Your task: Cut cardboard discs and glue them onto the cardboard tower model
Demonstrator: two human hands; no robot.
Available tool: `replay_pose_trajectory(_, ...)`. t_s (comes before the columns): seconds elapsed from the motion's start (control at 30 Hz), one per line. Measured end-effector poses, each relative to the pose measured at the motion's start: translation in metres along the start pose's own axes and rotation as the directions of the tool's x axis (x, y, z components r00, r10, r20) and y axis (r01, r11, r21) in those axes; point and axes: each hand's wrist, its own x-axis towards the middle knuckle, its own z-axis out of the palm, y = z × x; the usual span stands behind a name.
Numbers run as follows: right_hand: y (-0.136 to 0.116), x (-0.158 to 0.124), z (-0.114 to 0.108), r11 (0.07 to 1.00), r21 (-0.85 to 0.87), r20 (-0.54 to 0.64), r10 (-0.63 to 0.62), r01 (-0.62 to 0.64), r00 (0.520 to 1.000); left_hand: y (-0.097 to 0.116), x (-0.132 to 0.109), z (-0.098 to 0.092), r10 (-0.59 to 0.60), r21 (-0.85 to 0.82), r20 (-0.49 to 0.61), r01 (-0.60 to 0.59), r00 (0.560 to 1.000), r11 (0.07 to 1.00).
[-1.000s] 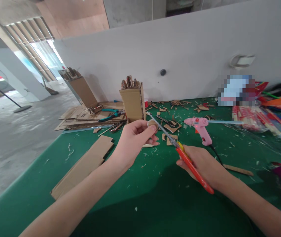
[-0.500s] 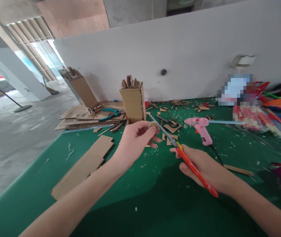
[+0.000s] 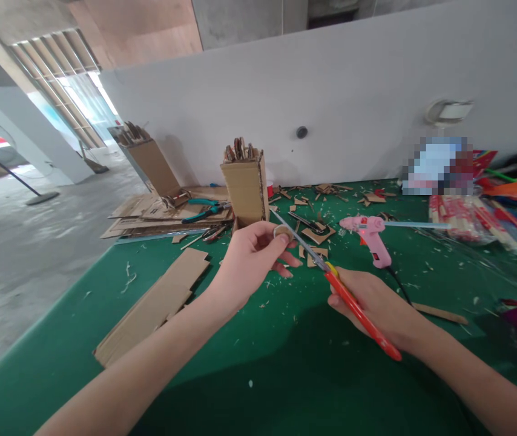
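Between thumb and fingers, my left hand pinches a small round cardboard piece. My right hand grips scissors with red handles and a yellow part at the pivot. Their blades point up and left, right beside the cardboard piece; whether they touch it I cannot tell. Just behind my left hand stands a tall cardboard box with cardboard strips poking out of its top. A pink glue gun lies to the right, beyond my right hand, with a glue stick in its back.
A notched cardboard sheet lies at left on the green table. Teal-handled pliers rest by stacked cardboard and a second box. Cardboard scraps litter the middle. Packaged sticks lie at right, before a white wall.
The fingers of my right hand have drawn in around the scissor handles, and the blades look slightly closer together. My left hand and the cardboard piece have barely moved.
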Motion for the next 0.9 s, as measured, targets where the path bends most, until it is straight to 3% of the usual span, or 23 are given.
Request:
replay_pose_trajectory(0.1, -0.002, -0.003, -0.002, 0.997, 0.072, 0.019, -0.035, 0.034, 0.999, -0.002, 0.0, 0.001, 0.027, 0.021, -0.036, -0.026, 0.999, 0.999)
replay_pose_trajectory(0.37, -0.001, -0.008, -0.006, 0.971, 0.21, 0.031, -0.123, 0.114, 0.992, 0.011, -0.002, -0.009, 0.026, 0.191, 0.053, -0.036, 0.998, 0.981)
replay_pose_trajectory(0.57, 0.007, 0.0, 0.005, 0.97, 0.192, -0.01, -0.152, 0.151, 0.988, 0.009, -0.004, -0.005, 0.011, 0.147, 0.041, -0.017, 0.999, 0.989)
replay_pose_trajectory(0.73, 0.003, 0.0, 0.01, 0.948, 0.316, 0.022, -0.037, 0.029, 0.999, -0.002, -0.004, 0.007, 0.015, -0.055, -0.064, -0.018, 0.998, 0.998)
replay_pose_trajectory(0.9, -0.006, -0.006, 0.008, 0.874, 0.487, 0.071, -0.036, -0.003, 0.997, -0.003, -0.004, 0.008, 0.073, 0.002, -0.052, -0.073, 0.996, 0.997)
